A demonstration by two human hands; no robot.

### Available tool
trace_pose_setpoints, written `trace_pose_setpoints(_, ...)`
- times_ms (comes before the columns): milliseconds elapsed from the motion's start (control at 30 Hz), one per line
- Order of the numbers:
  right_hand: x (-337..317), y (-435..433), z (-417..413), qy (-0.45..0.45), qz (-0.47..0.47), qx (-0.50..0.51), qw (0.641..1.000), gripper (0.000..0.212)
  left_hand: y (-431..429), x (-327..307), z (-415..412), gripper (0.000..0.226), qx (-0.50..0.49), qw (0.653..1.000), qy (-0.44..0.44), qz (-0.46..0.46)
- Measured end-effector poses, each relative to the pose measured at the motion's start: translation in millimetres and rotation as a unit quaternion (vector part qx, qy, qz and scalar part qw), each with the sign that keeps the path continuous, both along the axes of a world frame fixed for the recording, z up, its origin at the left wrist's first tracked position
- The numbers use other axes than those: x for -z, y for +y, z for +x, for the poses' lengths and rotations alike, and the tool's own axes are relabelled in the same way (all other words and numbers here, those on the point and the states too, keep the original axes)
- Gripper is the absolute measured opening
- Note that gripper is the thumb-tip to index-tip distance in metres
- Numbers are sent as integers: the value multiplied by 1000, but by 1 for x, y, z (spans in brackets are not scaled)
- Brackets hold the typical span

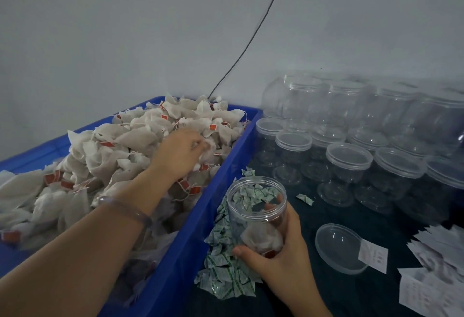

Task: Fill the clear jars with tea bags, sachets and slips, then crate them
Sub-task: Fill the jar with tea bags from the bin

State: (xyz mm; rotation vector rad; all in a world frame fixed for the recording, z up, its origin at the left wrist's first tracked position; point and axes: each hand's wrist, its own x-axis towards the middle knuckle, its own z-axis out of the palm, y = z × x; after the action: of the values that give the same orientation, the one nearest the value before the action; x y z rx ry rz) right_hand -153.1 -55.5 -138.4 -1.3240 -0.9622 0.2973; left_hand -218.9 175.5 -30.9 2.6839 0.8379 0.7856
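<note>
My right hand (281,249) grips an open clear jar (256,206) upright beside the blue crate (200,228). A few white tea bags lie in the jar's bottom. My left hand (180,153) reaches into the heap of white tea bags (125,148) with red tags in the crate, its fingertips pinching a tea bag. A pile of green-and-white sachets (226,274) lies between crate and jar. The jar's clear lid (339,249) lies on the dark table to the right. White paper slips (431,279) lie at the lower right.
Several lidded clear jars (349,163) stand stacked in rows at the back right. One loose sachet (305,200) lies on the dark table (339,211). A black cable (251,40) runs up the grey wall behind the crate.
</note>
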Motion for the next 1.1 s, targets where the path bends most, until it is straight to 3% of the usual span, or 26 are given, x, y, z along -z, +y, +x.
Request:
trace_pose_setpoints(67, 1, 1, 0, 2, -2, -2, 1000, 106, -6, -4, 0, 34, -10, 989, -94, -112)
trace_pose_setpoints(133, 1, 1, 0, 10, -5, -5, 1000, 105, -12, -9, 2, 39, -8, 950, -179, -256)
trace_pose_setpoints(233, 2, 1, -1, 12, -8, -12, 1000, 103, -25, -19, 4, 34, 55, 818, -281, -499)
trace_pose_setpoints(367, 2, 1, -1, 7, -8, -14, 1000, 102, -38, -25, 3, 27, 111, 786, -267, -546)
trace_pose_setpoints(467, 1, 1, -1, 9, -10, -11, 1000, 101, -51, -32, -5, 32, 212, 802, -185, -528)
trace_pose_setpoints(567, 2, 0, -1, 9, -11, -4, 1000, 100, -66, -37, -11, 35, 290, 900, -1, -326)
trace_pose_setpoints(600, 2, 0, -1, 10, -13, -4, 1000, 100, -72, -37, -10, 35, 303, 917, 56, -253)
trace_pose_setpoints(667, 2, 0, -1, 10, -17, -5, 1000, 102, -80, -35, -9, 37, 316, 919, 115, -207)
trace_pose_setpoints(833, 3, 0, 3, 21, -9, 14, 1000, 105, -79, -35, -12, 35, 319, 924, 55, -206)
trace_pose_setpoints(1033, 3, 1, -2, 36, -12, -9, 999, 103, -84, -36, -13, 35, 377, 893, -5, -244)
trace_pose_setpoints(1100, 3, 1, -1, 35, -11, -9, 999, 103, -84, -36, -11, 36, 358, 903, -22, -234)
